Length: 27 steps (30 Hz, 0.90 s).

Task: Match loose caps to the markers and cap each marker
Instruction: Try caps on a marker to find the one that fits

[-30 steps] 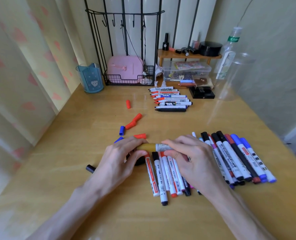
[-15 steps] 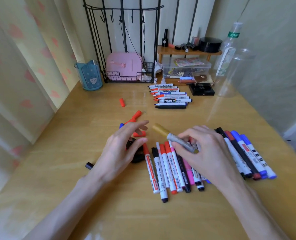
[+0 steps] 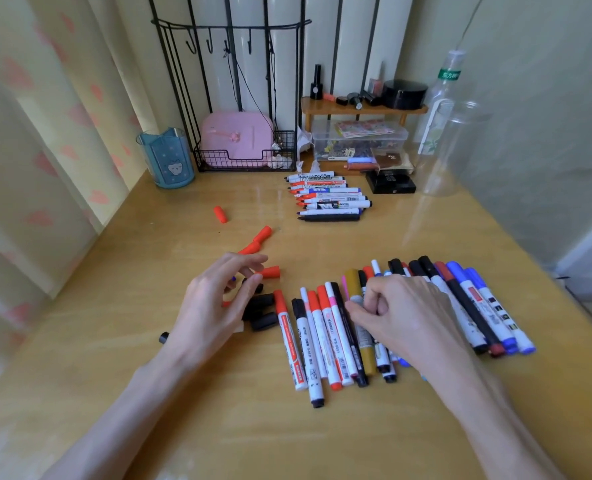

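Observation:
My right hand pinches a gold marker with its gold cap on, holding it flat among a near row of capped markers. More capped markers lie fanned out to the right of that hand. My left hand hovers with loosely bent fingers over several loose black caps and holds nothing I can see. Loose red caps lie beyond it, one farther off. A row of uncapped markers lies at the back of the wooden table.
A single black cap lies left of my left wrist. Along the back wall stand a blue cup, a wire rack holding a pink box, a small black box and a clear bottle.
My right hand carried the capped gold marker from between both hands to the right and laid it into the near row. My left hand let go of it and moved over the loose caps.

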Tool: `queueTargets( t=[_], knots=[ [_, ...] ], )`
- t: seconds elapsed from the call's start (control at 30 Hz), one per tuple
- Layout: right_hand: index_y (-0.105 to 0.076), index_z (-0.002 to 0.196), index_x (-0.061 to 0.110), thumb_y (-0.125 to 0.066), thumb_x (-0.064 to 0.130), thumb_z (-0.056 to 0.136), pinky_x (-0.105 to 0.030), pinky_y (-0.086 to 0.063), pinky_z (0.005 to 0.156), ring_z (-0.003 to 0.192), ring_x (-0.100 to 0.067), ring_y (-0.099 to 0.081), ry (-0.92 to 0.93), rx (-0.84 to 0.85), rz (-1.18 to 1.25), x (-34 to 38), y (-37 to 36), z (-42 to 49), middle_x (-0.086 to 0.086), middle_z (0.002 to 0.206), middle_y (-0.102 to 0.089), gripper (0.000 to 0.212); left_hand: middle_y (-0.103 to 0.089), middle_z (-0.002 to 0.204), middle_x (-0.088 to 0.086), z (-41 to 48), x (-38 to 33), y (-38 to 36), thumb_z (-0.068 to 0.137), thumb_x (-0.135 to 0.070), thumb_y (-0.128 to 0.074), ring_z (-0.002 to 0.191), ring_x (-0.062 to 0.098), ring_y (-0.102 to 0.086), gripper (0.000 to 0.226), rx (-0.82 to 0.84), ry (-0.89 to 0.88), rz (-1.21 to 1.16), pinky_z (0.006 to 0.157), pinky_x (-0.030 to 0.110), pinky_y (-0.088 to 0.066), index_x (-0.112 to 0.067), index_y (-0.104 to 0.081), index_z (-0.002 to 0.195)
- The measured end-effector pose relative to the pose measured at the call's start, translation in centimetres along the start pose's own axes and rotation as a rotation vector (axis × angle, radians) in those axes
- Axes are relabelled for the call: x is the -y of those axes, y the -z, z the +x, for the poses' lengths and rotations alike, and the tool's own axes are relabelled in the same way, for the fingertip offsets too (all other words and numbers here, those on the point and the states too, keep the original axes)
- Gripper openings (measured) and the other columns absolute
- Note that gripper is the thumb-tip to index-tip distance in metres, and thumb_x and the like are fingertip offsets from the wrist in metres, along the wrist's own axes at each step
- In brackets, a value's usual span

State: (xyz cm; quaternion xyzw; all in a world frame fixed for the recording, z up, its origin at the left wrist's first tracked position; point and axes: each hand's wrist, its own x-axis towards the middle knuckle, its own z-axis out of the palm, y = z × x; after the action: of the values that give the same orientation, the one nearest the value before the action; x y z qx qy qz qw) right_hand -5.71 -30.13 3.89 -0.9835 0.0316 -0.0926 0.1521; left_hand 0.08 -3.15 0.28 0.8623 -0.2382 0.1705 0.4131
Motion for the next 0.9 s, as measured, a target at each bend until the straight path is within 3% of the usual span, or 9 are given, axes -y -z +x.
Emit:
queueTargets(
  t=[0.23,0.33,0.4,0.5,0.63,0.77,0.9],
  knots=[
    [-0.061,0.073,0.03,-0.072,0.052,0.09,-0.024,-0.03,0.052,0.061,-0.006,-0.053,0.045,-0.106,0.104,-0.1,-0.2,0.4,0.009,0.058,-0.051,0.03,-0.068,0.106,-0.016,0.0,0.2,0.0,0.102,-0.019,-0.064,0.098,0.011,-0.066,0.023,0.001,0.009,0.032,0.082,0.02,-0.048,-0.023,-0.071,0.124],
    [-0.067,0.083,0.031,-0.073,0.046,0.09,-0.017,-0.027,0.058,0.065,0.002,-0.048,0.122,-0.164,0.142,-0.2,-0.8,0.6,0.014,0.07,-0.053,0.018,-0.069,0.106,-0.015,0.1,0.4,0.0,0.102,-0.017,-0.063,0.1,0.011,-0.066,0.022,0.004,0.019,0.024,0.083,0.021,-0.049,-0.023,-0.071,0.122],
    [-0.071,0.091,0.028,-0.074,0.042,0.091,-0.021,-0.035,0.066,0.07,0.004,-0.047,0.158,-0.172,0.171,-0.2,-1.1,0.8,0.015,0.077,-0.055,0.014,-0.069,0.107,-0.014,0.1,0.7,0.1,0.102,-0.017,-0.063,0.102,0.013,-0.067,0.022,0.0,0.025,0.019,0.084,0.023,-0.049,-0.023,-0.072,0.121],
    [-0.073,0.102,0.026,-0.072,0.04,0.092,-0.029,-0.047,0.079,0.08,-0.003,-0.053,0.165,-0.155,0.196,-0.2,-1.5,1.1,0.013,0.088,-0.06,0.017,-0.07,0.108,-0.015,0.2,1.1,0.4,0.102,-0.015,-0.063,0.102,0.012,-0.067,0.022,-0.012,0.032,0.018,0.085,0.025,-0.05,-0.023,-0.072,0.12],
    [-0.072,0.11,0.026,-0.07,0.038,0.094,-0.035,-0.052,0.089,0.091,-0.007,-0.058,0.168,-0.143,0.202,0.0,-1.5,1.6,0.013,0.096,-0.063,0.02,-0.07,0.11,-0.016,0.3,1.0,0.6,0.102,-0.015,-0.062,0.104,0.011,-0.068,0.022,-0.019,0.036,0.004,0.085,0.023,-0.05,-0.022,-0.072,0.121],
    [-0.068,0.123,0.029,-0.069,0.041,0.096,-0.034,-0.053,0.093,0.104,-0.008,-0.059,0.185,-0.065,0.193,0.8,-1.3,2.3,0.013,0.108,-0.063,0.029,-0.07,0.109,-0.014,0.3,1.3,0.8,0.103,-0.015,-0.062,0.105,0.012,-0.067,0.023,-0.016,0.038,0.004,0.085,0.025,-0.051,-0.022,-0.072,0.122],
    [-0.058,0.14,0.03,-0.067,0.044,0.098,-0.029,-0.042,0.102,0.124,-0.01,-0.053,0.189,0.095,0.153,2.0,-0.7,3.3,0.01,0.13,-0.058,0.045,-0.07,0.109,-0.014,0.2,2.0,1.2,0.103,-0.015,-0.062,0.106,0.014,-0.068,0.024,-0.02,0.043,0.016,0.083,0.031,-0.054,-0.024,-0.071,0.123]
  ],
)
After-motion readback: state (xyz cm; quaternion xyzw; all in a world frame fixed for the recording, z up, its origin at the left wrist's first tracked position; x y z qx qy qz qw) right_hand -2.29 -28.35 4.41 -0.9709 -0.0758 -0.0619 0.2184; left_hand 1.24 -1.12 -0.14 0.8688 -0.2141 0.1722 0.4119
